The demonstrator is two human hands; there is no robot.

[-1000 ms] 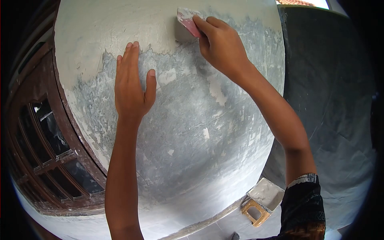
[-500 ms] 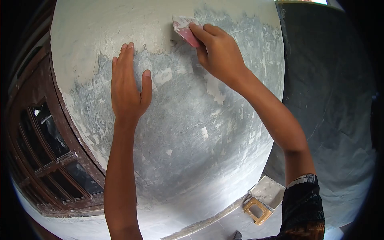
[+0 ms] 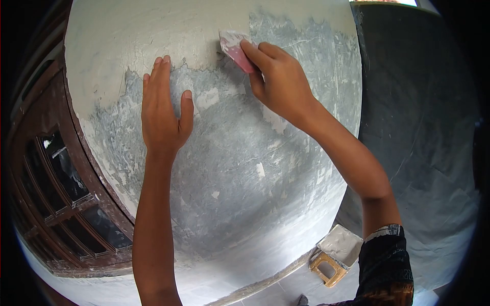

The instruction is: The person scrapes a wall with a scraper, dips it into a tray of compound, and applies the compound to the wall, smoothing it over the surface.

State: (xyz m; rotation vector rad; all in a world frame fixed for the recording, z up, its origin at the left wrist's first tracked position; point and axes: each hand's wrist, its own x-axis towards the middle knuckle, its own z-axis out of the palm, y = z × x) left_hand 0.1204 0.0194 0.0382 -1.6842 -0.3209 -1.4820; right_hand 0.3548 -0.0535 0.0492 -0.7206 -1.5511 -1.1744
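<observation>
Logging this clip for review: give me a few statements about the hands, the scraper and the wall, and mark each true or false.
1. The right hand presses a pink scraper against the wall. True.
2. The left hand holds a brush. False: it lies flat and open on the wall, holding nothing.
3. The pale fresh coat covers the lower part of the wall. False: it covers the upper part; below is patchy grey.
4. A tray of white filler sits low, near the right arm. True.
5. A dark wooden window frame is on the right. False: it is on the left.
</observation>
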